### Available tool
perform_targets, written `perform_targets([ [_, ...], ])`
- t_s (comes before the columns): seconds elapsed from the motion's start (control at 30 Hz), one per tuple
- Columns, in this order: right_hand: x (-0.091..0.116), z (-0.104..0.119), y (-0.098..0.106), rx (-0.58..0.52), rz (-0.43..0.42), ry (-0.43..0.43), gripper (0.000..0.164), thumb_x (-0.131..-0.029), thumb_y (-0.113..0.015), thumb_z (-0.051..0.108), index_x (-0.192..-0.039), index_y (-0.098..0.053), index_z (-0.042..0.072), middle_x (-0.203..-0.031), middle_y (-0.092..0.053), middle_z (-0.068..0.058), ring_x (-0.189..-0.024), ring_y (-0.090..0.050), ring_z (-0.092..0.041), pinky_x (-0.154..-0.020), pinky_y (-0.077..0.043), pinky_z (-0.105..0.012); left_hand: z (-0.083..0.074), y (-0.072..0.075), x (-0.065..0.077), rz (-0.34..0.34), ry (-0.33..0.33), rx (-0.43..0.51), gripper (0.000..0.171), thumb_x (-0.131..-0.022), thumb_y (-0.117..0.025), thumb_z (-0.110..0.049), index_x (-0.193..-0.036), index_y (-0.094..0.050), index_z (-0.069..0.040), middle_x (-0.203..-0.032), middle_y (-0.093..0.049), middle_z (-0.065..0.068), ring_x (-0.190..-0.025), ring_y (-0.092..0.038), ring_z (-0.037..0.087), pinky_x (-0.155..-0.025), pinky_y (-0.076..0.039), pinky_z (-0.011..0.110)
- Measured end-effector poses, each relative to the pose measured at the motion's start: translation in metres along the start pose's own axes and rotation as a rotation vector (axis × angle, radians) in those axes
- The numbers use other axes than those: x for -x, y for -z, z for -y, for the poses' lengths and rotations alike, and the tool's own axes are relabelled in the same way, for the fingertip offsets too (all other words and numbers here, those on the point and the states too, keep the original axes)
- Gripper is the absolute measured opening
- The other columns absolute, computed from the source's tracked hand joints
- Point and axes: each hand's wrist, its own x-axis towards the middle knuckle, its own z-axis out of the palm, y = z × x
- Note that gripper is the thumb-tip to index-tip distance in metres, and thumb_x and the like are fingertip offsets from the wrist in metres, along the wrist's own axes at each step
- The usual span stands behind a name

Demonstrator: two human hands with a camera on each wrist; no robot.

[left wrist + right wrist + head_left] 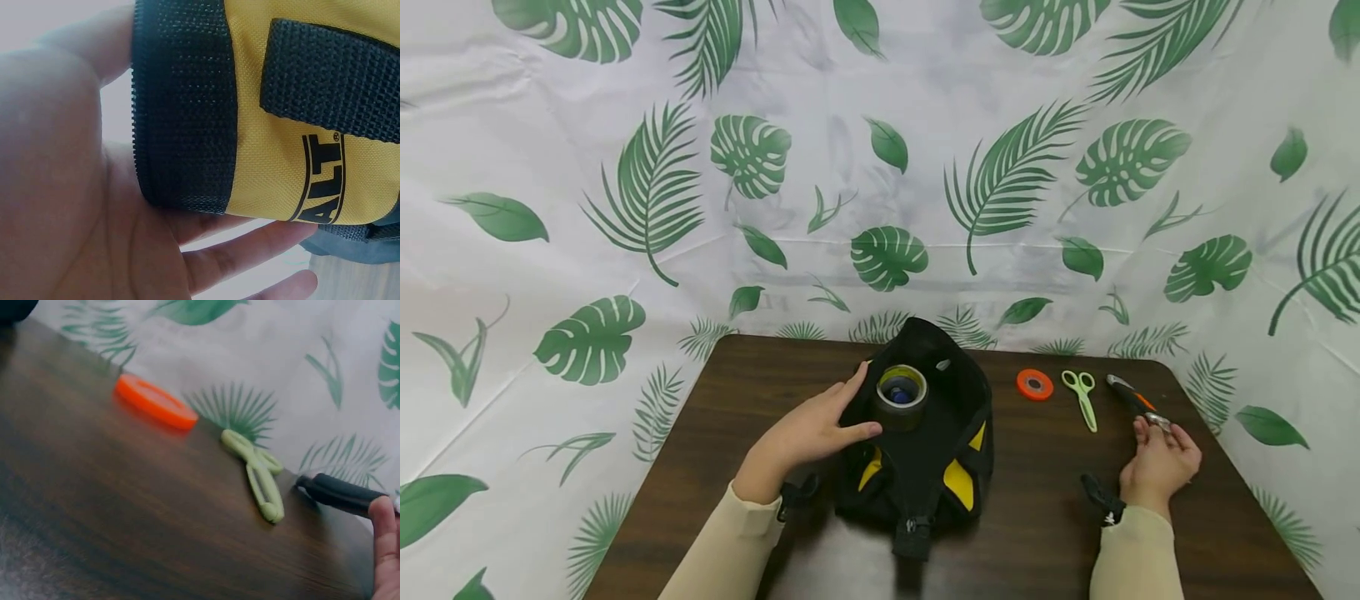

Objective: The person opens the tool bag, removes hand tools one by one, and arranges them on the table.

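A black and yellow tool bag (958,483) stands on the table with its top open. A dark roll of tape (901,417) sits at the mouth, and something blue shows inside its ring. My left hand (808,433) rests at the bag's left rim, its fingers nearly straight. In the left wrist view the bag's zipper edge (181,112) lies against that hand, beside yellow fabric lettered "ALT". At the right, my right hand (1161,467) pinches the silver end of a tool with a black and orange handle (1131,396). The same handle (344,495) shows in the right wrist view.
Light green scissors (1084,400) lie just left of the handled tool. Farther left is a flat orange ring-shaped roll (1034,385). The dark wooden table (1037,533) meets a white leaf-printed sheet (820,267) at its back and sides.
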Motion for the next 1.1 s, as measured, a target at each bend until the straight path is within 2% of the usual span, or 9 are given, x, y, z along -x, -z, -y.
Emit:
perform_targets([
  [0.17,0.0034,-0.0031,-0.0026,0.121,-0.002,0.042,0.028,-0.102,-0.064,-0.011,-0.126,-0.054,0.0,-0.102,-0.07,-0.013,-0.071,-0.077,-0.017,-0.069,-0.065,-0.023,0.0006,-0.0003,-0.0002,-0.001,-0.004,-0.01,0.104,-0.097,-0.061,-0.079,-0.175,-0.002,-0.044,-0.182,-0.024,0.004,-0.168,-0.026,0.035,-0.131,-0.031,0.065],
  [0.33,0.0052,-0.0032,0.0004,0.179,-0.019,0.028,0.03,-0.103,-0.063,-0.011,-0.126,-0.053,0.005,-0.113,-0.062,-0.011,-0.071,-0.075,-0.016,-0.067,-0.064,-0.022,0.0007,0.0003,0.001,0.007,-0.002,-0.011,0.104,-0.098,-0.061,-0.079,-0.175,-0.003,-0.042,-0.182,-0.024,0.005,-0.169,-0.026,0.036,-0.131,-0.03,0.066],
  [0.43,0.0047,-0.0024,0.0012,0.225,-0.035,0.007,0.034,-0.105,-0.06,-0.008,-0.134,-0.051,0.006,-0.12,-0.055,-0.011,-0.073,-0.074,-0.013,-0.067,-0.063,-0.021,0.0015,0.0006,0.0008,0.005,-0.003,-0.009,0.104,-0.098,-0.061,-0.079,-0.176,-0.003,-0.041,-0.182,-0.024,0.005,-0.169,-0.025,0.036,-0.131,-0.031,0.066],
  [0.6,0.004,-0.0043,0.0002,0.318,-0.056,0.033,0.039,-0.105,-0.06,-0.006,-0.142,-0.051,0.005,-0.12,-0.057,-0.01,-0.074,-0.072,-0.011,-0.067,-0.061,-0.018,0.0023,0.0011,0.0009,0.009,-0.004,-0.007,0.105,-0.097,-0.061,-0.079,-0.176,-0.003,-0.041,-0.182,-0.023,0.005,-0.169,-0.025,0.036,-0.131,-0.03,0.066],
  [0.73,0.0045,-0.006,-0.0002,0.344,-0.082,0.046,0.033,-0.103,-0.064,-0.005,-0.133,-0.056,0.007,-0.109,-0.063,-0.006,-0.073,-0.073,-0.011,-0.063,-0.062,-0.02,0.0029,0.0012,0.0014,0.012,0.002,-0.008,0.105,-0.097,-0.061,-0.079,-0.175,-0.002,-0.042,-0.182,-0.022,0.006,-0.169,-0.025,0.037,-0.131,-0.03,0.067],
  [0.9,0.0035,-0.005,0.0009,0.394,-0.113,0.059,0.031,-0.097,-0.072,-0.007,-0.126,-0.065,0.002,-0.094,-0.066,-0.003,-0.067,-0.071,-0.011,-0.053,-0.061,-0.023,0.002,0.0015,0.0014,0.011,0.002,-0.005,0.103,-0.097,-0.061,-0.08,-0.173,0.001,-0.048,-0.183,-0.022,0.004,-0.169,-0.024,0.036,-0.131,-0.029,0.067],
  [1.1,0.0023,-0.0015,0.0007,0.479,-0.111,0.059,0.028,-0.099,-0.069,-0.006,-0.125,-0.07,0.003,-0.096,-0.061,-0.002,-0.066,-0.068,-0.009,-0.05,-0.058,-0.022,0.0003,0.0017,0.0005,0.005,-0.002,-0.007,0.103,-0.097,-0.062,-0.08,-0.172,0.002,-0.05,-0.182,-0.023,0.004,-0.169,-0.025,0.036,-0.132,-0.029,0.065],
])
